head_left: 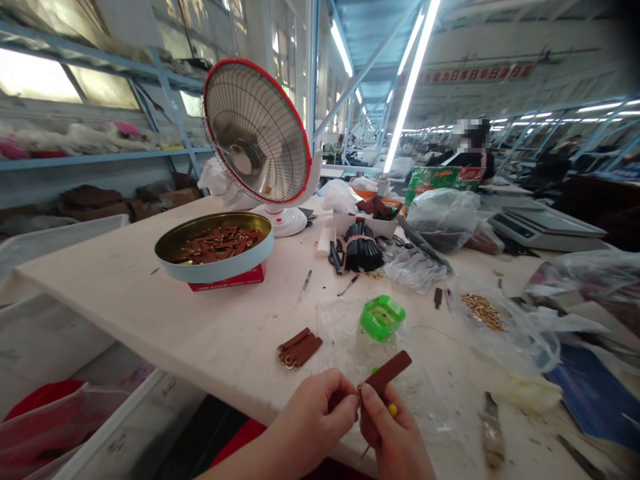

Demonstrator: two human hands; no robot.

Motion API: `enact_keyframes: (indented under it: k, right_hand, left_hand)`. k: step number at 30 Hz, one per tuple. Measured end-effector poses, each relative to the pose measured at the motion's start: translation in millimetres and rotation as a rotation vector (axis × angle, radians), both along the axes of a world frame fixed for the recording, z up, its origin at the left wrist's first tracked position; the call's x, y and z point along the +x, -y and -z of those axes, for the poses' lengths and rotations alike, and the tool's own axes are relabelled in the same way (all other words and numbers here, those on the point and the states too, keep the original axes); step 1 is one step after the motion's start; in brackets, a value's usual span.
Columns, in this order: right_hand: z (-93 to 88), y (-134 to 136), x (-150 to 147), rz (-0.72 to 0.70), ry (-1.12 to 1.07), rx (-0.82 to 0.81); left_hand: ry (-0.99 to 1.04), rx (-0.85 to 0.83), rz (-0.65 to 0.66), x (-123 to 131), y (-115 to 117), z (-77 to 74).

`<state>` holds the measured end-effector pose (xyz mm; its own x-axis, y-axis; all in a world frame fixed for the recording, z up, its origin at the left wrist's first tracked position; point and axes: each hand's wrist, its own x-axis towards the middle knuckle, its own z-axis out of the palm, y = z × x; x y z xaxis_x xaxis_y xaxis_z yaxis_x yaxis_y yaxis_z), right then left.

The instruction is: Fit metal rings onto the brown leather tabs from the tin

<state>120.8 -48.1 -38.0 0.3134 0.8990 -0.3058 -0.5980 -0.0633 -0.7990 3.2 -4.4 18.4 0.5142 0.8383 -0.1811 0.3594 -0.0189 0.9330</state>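
Near the table's front edge, my right hand [393, 427] is closed on a brown leather strap [390, 373], its flat end pointing up to the right. A yellow knob [393, 410] shows between the fingers of that hand, and a thin metal tip sticks out below it. My left hand [323, 410] meets the right one with thumb and forefinger pinched at the strap's lower end; what lies in the pinch is hidden. Left of the hands lies a small stack of brown straps [300, 348] with metal hooks. A green plastic box [383, 318] sits just beyond.
A round tin [220, 270] of brown leather pieces rests on a red box [230, 278]. Behind it stands a red-rimmed fan heater [257, 130]. Gold hardware [483, 311] in a plastic bag, a taped knife [493, 433] and a scale [547, 227] are at right.
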Motion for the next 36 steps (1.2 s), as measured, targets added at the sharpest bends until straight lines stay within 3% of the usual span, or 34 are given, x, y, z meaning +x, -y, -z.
enact_keyframes:
  k: [3, 7, 14, 19, 24, 27, 32, 36]
  right_hand:
    - [-8.7, -0.1, 4.4, -0.059, -0.032, 0.024]
    - [-16.3, 0.2, 0.4, -0.185, -0.141, -0.011]
    - [-4.7, 0.8, -4.9, -0.175, -0.079, -0.006]
    - [4.5, 7.6, -9.9, 0.011, 0.077, -0.012]
    - [0.4, 13.0, -16.4, 0.135, 0.316, -0.09]
    - [-2.0, 13.3, -16.9, 0.141, 0.356, -0.115]
    - [4.2, 9.5, -10.0, 0.078, 0.349, -0.092]
    - [11.4, 4.5, -2.1, -0.06, 0.326, -0.055]
  left_hand:
    - [0.062, -0.021, 0.086, -8.1, -3.1, -4.1]
    - [0.246, -0.22, -0.017, -11.6, -8.1, 8.1]
    - [0.448, -0.479, 0.024, -8.1, -5.8, 15.8]
    - [0.316, -0.358, -0.083, -7.4, -5.6, 15.2]
    - [0.245, -0.284, -0.158, -1.1, -1.8, 19.8]
    - [0.243, -0.255, -0.157, -0.7, 0.6, 23.3]
    - [0.083, -0.102, -0.005, -5.6, -0.7, 21.4]
    - [0.042, -0.102, -0.068, -0.9, -2.6, 24.2]
